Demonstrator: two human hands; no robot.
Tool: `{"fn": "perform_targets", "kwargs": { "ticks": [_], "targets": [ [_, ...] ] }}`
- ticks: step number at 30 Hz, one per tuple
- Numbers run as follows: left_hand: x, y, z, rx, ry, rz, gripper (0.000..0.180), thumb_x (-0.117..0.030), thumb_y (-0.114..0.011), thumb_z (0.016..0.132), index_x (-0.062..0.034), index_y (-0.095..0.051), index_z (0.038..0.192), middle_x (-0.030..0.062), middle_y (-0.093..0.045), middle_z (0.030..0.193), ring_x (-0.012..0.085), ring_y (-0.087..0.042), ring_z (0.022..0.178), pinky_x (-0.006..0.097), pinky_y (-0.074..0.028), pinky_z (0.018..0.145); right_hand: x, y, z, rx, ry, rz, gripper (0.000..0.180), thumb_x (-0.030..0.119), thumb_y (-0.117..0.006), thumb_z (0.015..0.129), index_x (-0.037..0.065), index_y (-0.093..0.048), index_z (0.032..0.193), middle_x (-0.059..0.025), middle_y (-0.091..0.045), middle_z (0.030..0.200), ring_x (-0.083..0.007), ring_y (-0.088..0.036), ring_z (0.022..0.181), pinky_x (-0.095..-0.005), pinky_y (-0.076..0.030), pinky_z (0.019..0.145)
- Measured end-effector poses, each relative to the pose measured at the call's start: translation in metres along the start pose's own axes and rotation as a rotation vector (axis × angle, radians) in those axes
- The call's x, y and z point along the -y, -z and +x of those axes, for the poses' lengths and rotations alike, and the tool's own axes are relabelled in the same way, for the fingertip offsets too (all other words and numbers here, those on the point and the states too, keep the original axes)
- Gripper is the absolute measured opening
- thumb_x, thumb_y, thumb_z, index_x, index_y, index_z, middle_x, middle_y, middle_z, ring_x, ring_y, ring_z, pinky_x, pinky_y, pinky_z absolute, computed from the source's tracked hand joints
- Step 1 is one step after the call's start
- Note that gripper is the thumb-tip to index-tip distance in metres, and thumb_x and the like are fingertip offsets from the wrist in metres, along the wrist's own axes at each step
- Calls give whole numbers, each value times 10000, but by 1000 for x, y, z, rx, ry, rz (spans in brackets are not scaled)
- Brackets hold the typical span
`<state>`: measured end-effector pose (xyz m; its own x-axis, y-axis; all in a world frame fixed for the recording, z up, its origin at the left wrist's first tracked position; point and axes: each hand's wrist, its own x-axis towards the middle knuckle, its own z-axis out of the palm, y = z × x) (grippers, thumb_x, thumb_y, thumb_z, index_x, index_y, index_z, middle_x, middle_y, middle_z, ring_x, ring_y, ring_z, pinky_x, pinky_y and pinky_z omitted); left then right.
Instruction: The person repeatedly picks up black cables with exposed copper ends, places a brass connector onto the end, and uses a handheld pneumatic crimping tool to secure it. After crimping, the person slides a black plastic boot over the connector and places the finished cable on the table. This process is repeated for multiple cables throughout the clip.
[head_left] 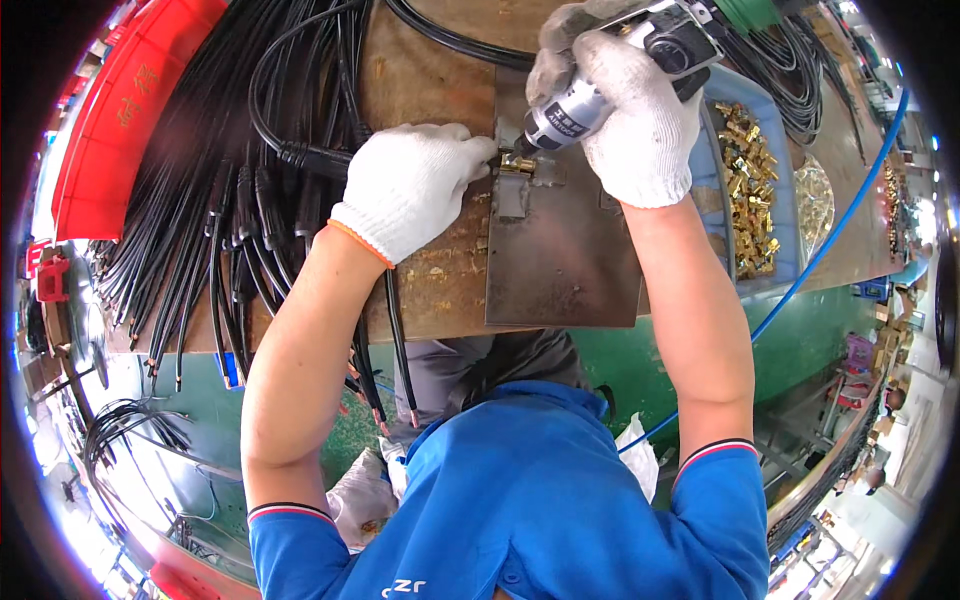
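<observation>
My left hand [412,185], in a white knit glove, is closed at the edge of a dark metal plate [565,260]. A thick black cable [315,158] runs into it from the left, and its fingers hide most of the grip. Just beyond the fingertips, a small brass fitting [516,164] lies at a holder on the plate. My right hand [640,120], also gloved, is wrapped round a silver air-powered hand tool [572,116]. The tool's dark nose points down-left, close to the brass fitting; whether they touch I cannot tell.
Many black cables [190,220] with bare copper ends cover the table's left side, beside a red bin [130,120]. Right of the plate stands a blue bin [788,190] of brass fittings [748,190]. A blue hose [850,220] curves past it. Coiled cables [790,75] lie at far right.
</observation>
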<state>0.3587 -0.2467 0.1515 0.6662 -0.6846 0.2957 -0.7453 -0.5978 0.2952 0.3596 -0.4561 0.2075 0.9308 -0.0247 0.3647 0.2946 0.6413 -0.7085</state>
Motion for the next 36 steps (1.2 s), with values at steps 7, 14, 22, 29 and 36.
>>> {"fn": "perform_targets", "kwargs": {
  "ticks": [7,14,22,29,36],
  "targets": [
    [0,1,-1,10,14,35,235,-187,-721,931,-162,-785,1156,142,-736,913,383,-727,857,497,-583,745,7,2,20,420,-357,-203,392,-72,-810,779,25,-666,1130,-95,-734,1013,-186,-728,948,-372,-619,843],
    [-2,-1,-2,-24,4,39,204,-146,-668,929,-146,-760,1110,118,-719,887,357,-733,861,491,-577,746,-22,9,5,259,-421,337,320,282,-629,954,9,-624,1121,-106,-671,992,-215,-664,883,-386,-565,784],
    [0,-4,-1,-1,16,19,194,-142,-678,926,-141,-766,1098,125,-730,889,367,-731,846,494,-580,736,-39,10,5,90,-264,388,351,314,-515,987,4,-610,1120,-141,-649,1020,-262,-646,899,-421,-564,823],
    [2,-5,-1,-2,8,40,219,-178,-715,947,-141,-781,1152,123,-739,920,368,-730,846,482,-586,733,-2,-23,-5,79,-54,-446,203,20,-701,900,35,-663,1099,-90,-709,1054,-172,-698,931,-353,-605,845],
    [0,-4,-5,-64,-23,42,139,-190,-711,945,-127,-755,1060,121,-728,907,361,-727,834,480,-580,719,90,46,12,-32,430,-1272,219,105,-812,934,72,-748,1141,-72,-768,1139,-149,-737,979,-331,-605,816]
  ]
}}
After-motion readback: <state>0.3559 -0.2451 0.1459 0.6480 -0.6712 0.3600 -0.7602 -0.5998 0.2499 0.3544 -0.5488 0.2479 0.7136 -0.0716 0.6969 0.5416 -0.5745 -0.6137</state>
